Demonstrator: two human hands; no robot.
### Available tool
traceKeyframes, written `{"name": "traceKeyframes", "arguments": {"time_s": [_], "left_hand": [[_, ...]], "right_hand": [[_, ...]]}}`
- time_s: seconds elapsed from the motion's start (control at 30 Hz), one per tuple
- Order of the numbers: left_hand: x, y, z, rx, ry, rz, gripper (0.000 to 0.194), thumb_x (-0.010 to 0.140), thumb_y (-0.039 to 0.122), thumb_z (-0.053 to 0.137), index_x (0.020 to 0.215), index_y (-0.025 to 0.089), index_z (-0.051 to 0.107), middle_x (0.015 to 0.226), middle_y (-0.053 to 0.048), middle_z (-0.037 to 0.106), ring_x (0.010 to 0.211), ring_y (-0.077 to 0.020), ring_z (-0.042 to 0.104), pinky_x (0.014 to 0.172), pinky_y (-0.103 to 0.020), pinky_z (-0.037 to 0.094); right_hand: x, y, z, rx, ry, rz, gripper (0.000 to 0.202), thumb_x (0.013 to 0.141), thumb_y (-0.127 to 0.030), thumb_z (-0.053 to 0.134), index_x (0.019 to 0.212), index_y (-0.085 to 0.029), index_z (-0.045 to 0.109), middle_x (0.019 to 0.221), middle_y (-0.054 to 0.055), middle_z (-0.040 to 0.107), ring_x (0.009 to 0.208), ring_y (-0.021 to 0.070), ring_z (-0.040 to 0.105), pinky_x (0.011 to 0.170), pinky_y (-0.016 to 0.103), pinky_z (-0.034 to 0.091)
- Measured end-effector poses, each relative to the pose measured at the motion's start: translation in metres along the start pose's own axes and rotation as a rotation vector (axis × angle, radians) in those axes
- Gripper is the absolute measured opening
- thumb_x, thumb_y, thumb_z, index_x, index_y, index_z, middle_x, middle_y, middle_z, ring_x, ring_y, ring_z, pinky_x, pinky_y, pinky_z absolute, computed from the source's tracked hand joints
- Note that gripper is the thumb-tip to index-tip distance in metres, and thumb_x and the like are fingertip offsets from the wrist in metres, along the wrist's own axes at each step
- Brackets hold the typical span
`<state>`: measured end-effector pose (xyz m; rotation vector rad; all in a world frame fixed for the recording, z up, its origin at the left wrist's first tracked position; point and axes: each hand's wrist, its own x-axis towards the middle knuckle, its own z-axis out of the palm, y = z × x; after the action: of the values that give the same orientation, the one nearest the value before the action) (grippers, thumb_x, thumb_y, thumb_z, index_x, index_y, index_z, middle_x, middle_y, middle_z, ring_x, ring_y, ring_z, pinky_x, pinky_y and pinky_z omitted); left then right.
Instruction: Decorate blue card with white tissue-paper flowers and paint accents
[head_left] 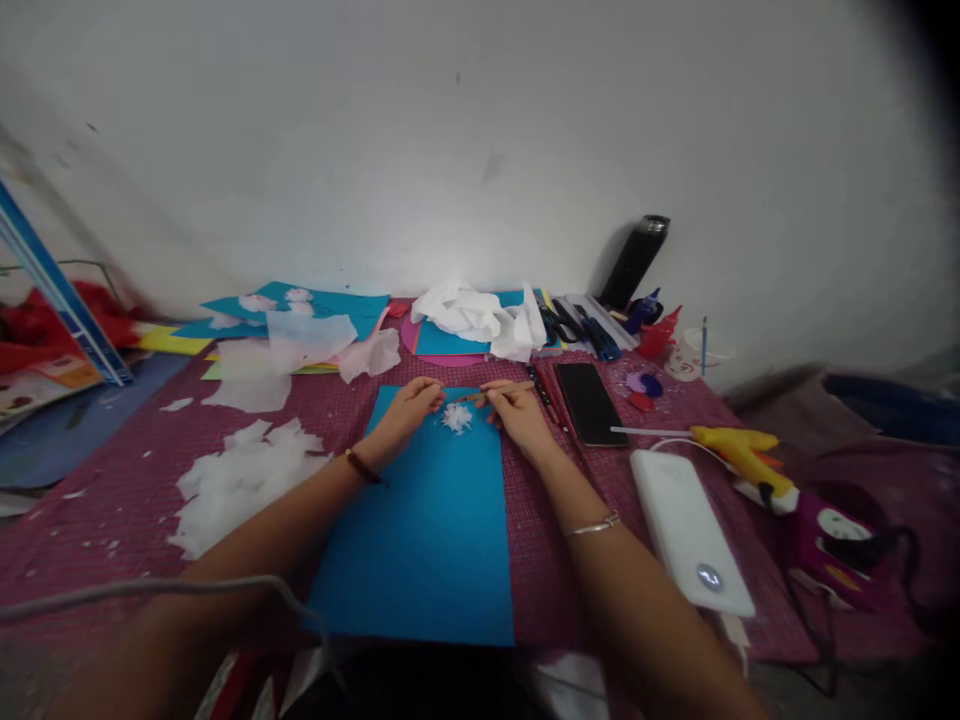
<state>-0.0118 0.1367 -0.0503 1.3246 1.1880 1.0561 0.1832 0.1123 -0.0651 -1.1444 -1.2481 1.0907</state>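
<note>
A sheet of blue paper [427,530] lies in front of me, with a small fluffy cluster of white paper bits [456,418] near its far edge. My right hand [514,408] is closed on a thin brown stick [469,397], whose tip points left above the cluster; its exact kind is unclear. To the left of the cluster, my left hand [420,402] has its fingers pinched together over the paper. Whatever may be in that pinch is too small to make out.
Torn white tissue pieces [251,480] lie left. At the back are blue sheets with white puffs [300,300], crumpled tissue [472,312], scissors [555,325] and a black flask [637,262]. A phone [589,403], power bank [690,530] and yellow glue gun [742,455] lie right.
</note>
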Motion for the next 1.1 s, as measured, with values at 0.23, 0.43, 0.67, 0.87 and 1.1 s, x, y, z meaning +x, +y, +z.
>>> {"name": "traceKeyframes", "arguments": {"time_s": [0.23, 0.43, 0.67, 0.87, 1.1], "left_hand": [[-0.023, -0.006, 0.002, 0.288, -0.008, 0.184, 0.024, 0.084, 0.034, 0.053, 0.093, 0.016, 0.066, 0.094, -0.006, 0.069, 0.093, -0.0217, 0.061, 0.090, -0.035, 0.046], [-0.014, -0.005, 0.006, 0.370, -0.095, 0.247, 0.028, 0.088, 0.035, 0.045, 0.089, 0.018, 0.068, 0.090, -0.006, 0.071, 0.088, -0.0218, 0.063, 0.085, -0.034, 0.048], [-0.027, -0.008, 0.008, 0.503, -0.005, 0.353, 0.026, 0.091, 0.027, 0.045, 0.107, 0.016, 0.063, 0.109, -0.010, 0.069, 0.102, -0.0222, 0.062, 0.095, -0.038, 0.048], [-0.058, 0.038, -0.028, 0.773, -0.281, 0.514, 0.020, 0.086, 0.018, 0.056, 0.100, 0.017, 0.070, 0.104, -0.009, 0.072, 0.102, -0.0221, 0.063, 0.096, -0.033, 0.047], [-0.050, 0.076, -0.150, 0.871, -0.387, 0.061, 0.030, 0.063, 0.005, 0.058, 0.082, 0.021, 0.074, 0.087, -0.003, 0.074, 0.080, -0.0182, 0.067, 0.074, -0.026, 0.049]], "right_hand": [[0.001, 0.000, -0.001, -0.040, -0.083, 0.006, 0.026, 0.078, -0.041, 0.057, 0.083, -0.017, 0.065, 0.070, 0.003, 0.068, 0.054, 0.0122, 0.057, 0.047, 0.022, 0.040], [0.001, -0.002, -0.002, 0.042, -0.051, 0.068, 0.026, 0.073, -0.041, 0.064, 0.079, -0.016, 0.067, 0.065, 0.002, 0.069, 0.052, 0.0119, 0.057, 0.047, 0.021, 0.041], [-0.001, -0.001, -0.007, 0.196, 0.111, 0.063, 0.036, 0.069, -0.048, 0.069, 0.089, -0.019, 0.061, 0.064, -0.002, 0.066, 0.046, 0.0096, 0.053, 0.043, 0.021, 0.042], [0.001, 0.004, -0.009, 0.237, 0.132, 0.089, 0.040, 0.064, -0.044, 0.077, 0.090, -0.018, 0.066, 0.064, 0.000, 0.067, 0.047, 0.0099, 0.055, 0.043, 0.021, 0.045], [-0.001, 0.003, -0.006, 0.161, 0.083, 0.074, 0.033, 0.068, -0.043, 0.072, 0.087, -0.017, 0.066, 0.064, 0.001, 0.066, 0.046, 0.0097, 0.055, 0.043, 0.022, 0.045]]}}
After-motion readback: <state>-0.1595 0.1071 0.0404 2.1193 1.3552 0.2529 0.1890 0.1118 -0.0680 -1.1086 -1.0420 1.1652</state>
